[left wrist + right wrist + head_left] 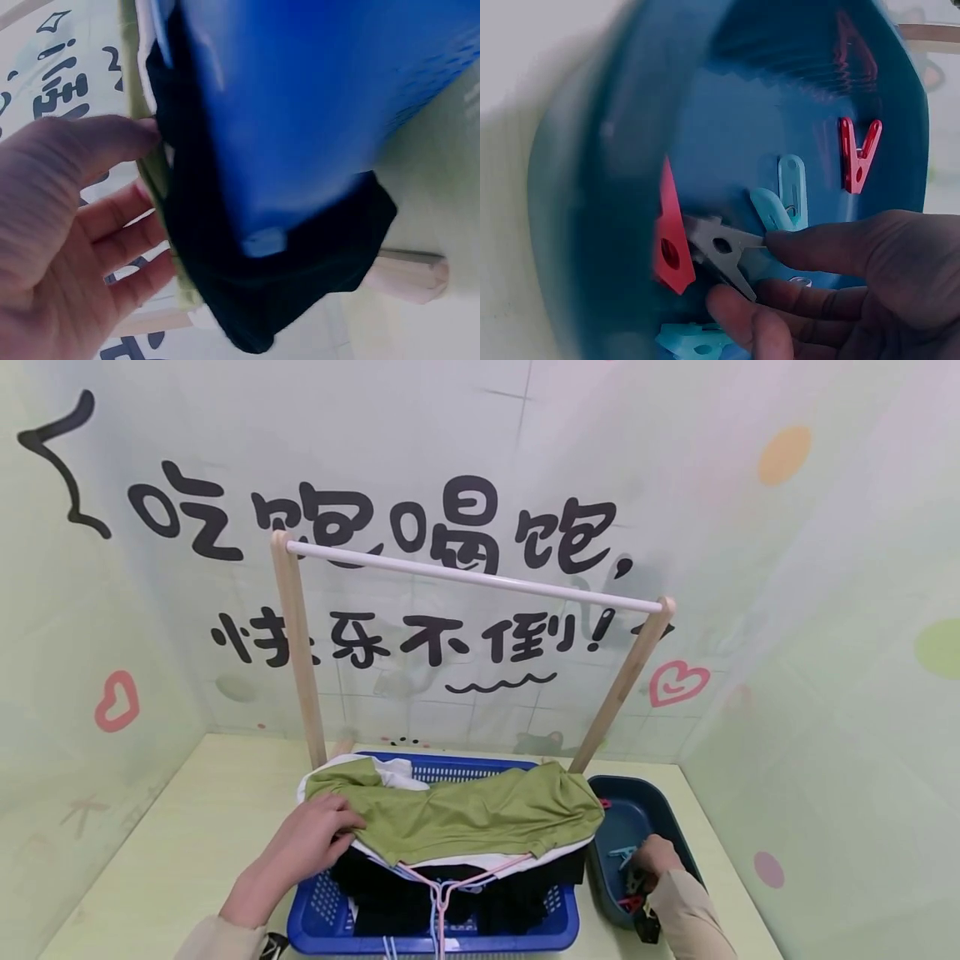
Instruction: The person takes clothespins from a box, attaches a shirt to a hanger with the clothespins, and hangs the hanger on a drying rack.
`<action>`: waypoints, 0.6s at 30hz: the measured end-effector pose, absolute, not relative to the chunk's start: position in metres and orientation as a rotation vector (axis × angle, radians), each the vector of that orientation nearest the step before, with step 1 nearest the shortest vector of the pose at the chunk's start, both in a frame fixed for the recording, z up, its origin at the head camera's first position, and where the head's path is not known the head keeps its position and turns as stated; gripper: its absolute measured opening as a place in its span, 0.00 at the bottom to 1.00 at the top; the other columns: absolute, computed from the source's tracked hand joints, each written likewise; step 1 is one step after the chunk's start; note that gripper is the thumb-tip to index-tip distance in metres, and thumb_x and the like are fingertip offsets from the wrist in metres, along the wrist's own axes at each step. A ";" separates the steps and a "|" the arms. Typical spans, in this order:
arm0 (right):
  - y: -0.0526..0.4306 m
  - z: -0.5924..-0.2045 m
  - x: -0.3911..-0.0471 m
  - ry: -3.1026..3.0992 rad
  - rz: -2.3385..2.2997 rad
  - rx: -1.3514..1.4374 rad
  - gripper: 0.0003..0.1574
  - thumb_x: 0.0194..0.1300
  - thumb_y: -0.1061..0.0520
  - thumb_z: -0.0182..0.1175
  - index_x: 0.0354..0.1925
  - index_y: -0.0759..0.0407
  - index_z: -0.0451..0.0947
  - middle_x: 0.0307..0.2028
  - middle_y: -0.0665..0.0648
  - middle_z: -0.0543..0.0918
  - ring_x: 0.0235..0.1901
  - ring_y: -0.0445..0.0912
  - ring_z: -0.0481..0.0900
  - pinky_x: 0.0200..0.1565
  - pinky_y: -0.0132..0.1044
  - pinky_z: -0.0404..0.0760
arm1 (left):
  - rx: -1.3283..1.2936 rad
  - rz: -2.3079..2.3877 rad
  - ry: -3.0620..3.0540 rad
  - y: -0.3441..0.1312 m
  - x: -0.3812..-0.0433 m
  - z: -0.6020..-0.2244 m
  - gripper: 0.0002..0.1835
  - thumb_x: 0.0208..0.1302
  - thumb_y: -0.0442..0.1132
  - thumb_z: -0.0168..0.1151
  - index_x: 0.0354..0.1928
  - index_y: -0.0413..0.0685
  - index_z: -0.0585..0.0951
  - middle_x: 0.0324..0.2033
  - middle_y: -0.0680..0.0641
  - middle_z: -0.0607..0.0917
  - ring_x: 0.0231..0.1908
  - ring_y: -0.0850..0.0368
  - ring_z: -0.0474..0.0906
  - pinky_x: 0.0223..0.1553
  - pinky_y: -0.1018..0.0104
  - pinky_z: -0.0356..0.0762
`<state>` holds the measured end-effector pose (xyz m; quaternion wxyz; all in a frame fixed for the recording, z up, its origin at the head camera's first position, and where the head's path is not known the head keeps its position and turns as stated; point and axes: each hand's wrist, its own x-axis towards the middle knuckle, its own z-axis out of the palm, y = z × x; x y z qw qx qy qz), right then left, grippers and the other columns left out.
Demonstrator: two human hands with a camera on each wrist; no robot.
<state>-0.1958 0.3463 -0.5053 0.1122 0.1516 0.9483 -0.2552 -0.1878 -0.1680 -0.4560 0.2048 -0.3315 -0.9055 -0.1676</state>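
An olive-green garment (pixel 480 810) lies over white and black cloth on a blue basket (pixel 315 927). My left hand (pixel 318 831) pinches its left edge, the thumb (pixel 112 142) on the cloth and several fingers behind. A pink hanger (pixel 444 893) and a light-blue hanger (pixel 432 906) stick out of the clothes, hooks towards me. Inside a dark teal tub (pixel 626 785) on the right, my right hand (pixel 658 857) pinches a grey clothespin (pixel 724 244) by its handle ends. Red clothespins (pixel 859 154) and turquoise clothespins (pixel 791 187) lie around it.
Behind the basket rises a rack with wooden posts (pixel 302 668) and a white horizontal bar (pixel 472 577). Black cloth (pixel 300 277) hangs over the basket's side. Printed wall sheets (pixel 862 760) enclose the pale table (pixel 172 827) at the back and sides.
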 end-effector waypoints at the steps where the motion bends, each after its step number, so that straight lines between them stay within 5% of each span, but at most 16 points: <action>1: 0.346 -0.505 -0.196 2.782 -0.746 0.451 0.09 0.48 0.67 0.57 0.17 0.66 0.68 0.16 0.62 0.74 0.12 0.49 0.78 0.16 0.38 0.78 | -0.941 -0.470 -2.529 -0.168 -0.188 -0.454 0.09 0.42 0.29 0.70 0.28 0.49 0.85 0.26 0.56 0.77 0.30 0.55 0.73 0.32 0.61 0.73; 18: 0.345 -0.503 -0.195 2.779 -0.721 0.434 0.10 0.45 0.68 0.58 0.14 0.62 0.69 0.14 0.55 0.71 0.14 0.45 0.69 0.16 0.33 0.69 | -1.049 -0.477 -2.487 -0.171 -0.199 -0.452 0.10 0.43 0.29 0.72 0.28 0.50 0.83 0.28 0.55 0.79 0.31 0.55 0.77 0.34 0.59 0.77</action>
